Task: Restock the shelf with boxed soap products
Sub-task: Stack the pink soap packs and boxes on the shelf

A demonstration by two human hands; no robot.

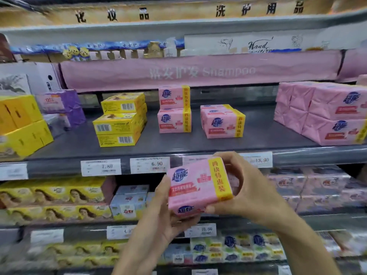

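Note:
A pink soap pack (195, 187) with a yellow band is held in front of the shelf edge, below the grey shelf (178, 143). My left hand (158, 215) grips its left and bottom side. My right hand (248, 187) grips its right end, fingers curled over the top. On the shelf stand two stacked pink packs (174, 110) and a single pink stack (222, 122) to their right, with a gap of bare shelf around them.
Yellow boxes (121, 120) are stacked left of the pink packs, with larger yellow (21, 124) and purple packs (59, 104) further left. Big pink bundles (325, 112) fill the right. Price tags (150, 164) line the shelf edge. Lower shelves hold several more soap packs.

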